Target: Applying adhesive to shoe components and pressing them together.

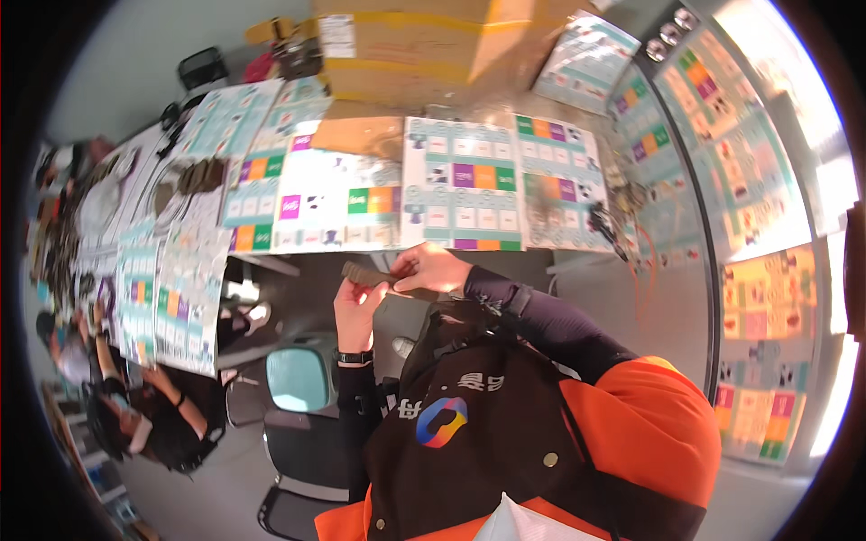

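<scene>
My left hand [359,307], with a black band on its wrist, and my right hand [435,267], in a dark sleeve, meet in front of my chest. Between them they hold a small flat dark-brown strip [363,271]. The left fingers pinch it from below and the right fingers close over its right end, so part of the strip is hidden. My black and orange vest fills the lower middle of the view. Just beyond the hands lies the near edge of a table [541,257] covered with printed sheets.
Sheets with teal, purple, orange and green squares [462,185] cover the table and the panels at right [713,135]. A large cardboard box [424,45] stands at the back. A chair with a pale teal seat [298,379] is at lower left, and other people [135,406] sit at the far left.
</scene>
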`<state>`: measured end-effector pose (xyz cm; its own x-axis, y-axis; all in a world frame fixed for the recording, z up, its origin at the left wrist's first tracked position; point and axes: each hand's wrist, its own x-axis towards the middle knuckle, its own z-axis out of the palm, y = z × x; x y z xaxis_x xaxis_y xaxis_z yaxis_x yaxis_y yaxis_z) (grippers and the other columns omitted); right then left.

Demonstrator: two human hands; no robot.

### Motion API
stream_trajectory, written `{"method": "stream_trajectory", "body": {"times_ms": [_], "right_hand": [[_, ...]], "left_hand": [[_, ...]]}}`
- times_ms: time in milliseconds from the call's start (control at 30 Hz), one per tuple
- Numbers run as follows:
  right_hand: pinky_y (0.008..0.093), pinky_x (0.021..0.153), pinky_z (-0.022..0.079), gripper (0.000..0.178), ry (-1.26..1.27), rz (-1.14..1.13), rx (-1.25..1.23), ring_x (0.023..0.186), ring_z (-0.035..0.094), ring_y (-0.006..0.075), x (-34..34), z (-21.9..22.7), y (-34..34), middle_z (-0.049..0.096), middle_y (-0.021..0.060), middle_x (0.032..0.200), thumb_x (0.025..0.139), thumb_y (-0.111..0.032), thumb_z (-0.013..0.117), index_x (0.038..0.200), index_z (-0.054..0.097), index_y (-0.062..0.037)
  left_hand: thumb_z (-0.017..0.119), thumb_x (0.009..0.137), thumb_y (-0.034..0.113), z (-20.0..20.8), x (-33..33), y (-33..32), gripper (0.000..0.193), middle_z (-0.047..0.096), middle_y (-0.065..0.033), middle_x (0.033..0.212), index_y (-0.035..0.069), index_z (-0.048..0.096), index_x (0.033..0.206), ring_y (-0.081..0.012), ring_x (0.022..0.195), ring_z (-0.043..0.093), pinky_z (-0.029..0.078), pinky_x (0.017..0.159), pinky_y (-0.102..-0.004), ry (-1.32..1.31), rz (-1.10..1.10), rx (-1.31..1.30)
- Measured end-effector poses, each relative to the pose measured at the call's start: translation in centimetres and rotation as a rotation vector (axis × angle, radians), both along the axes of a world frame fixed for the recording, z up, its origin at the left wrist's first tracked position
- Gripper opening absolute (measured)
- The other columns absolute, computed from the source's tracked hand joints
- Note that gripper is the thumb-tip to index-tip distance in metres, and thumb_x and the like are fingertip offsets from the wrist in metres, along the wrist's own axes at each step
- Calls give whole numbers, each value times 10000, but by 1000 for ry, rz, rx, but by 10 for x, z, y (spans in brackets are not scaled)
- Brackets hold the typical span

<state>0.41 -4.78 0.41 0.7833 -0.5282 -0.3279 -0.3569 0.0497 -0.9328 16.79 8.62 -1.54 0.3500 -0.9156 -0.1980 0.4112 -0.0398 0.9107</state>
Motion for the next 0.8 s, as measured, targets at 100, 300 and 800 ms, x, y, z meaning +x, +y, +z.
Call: {"method": "stream_trajectory", "body": {"times_ms": [100, 300, 800], "right_hand": [[313, 819, 558, 410, 44, -84, -44, 890, 703, 184, -30, -19, -13, 742, 126, 978, 765, -232, 820, 1072, 723, 21], [317, 768, 559, 350, 26, -291, -141, 837, 717, 210, -106, -48, -53, 750, 142, 891, 732, -207, 826, 989, 743, 16], [364, 728, 531, 342, 150, -1256, 83, 798, 707, 259, -334, -235, -257, 742, 137, 869, 719, -213, 852, 960, 746, 6]], "left_hand": [[739, 854, -14, -17, -19, -30, 261, 691, -14, 974, 23, 628, 1087, -86, 894, 639, 489, 804, -225, -99, -58, 68], [733, 878, 28, -51, -80, -90, 355, 690, -69, 982, -12, 584, 1198, -121, 843, 670, 529, 742, -231, -129, -155, 83], [653, 949, 138, -139, -193, -138, 341, 692, -100, 1050, 43, 579, 1268, -184, 835, 688, 550, 739, -293, 12, -111, 578]]}}
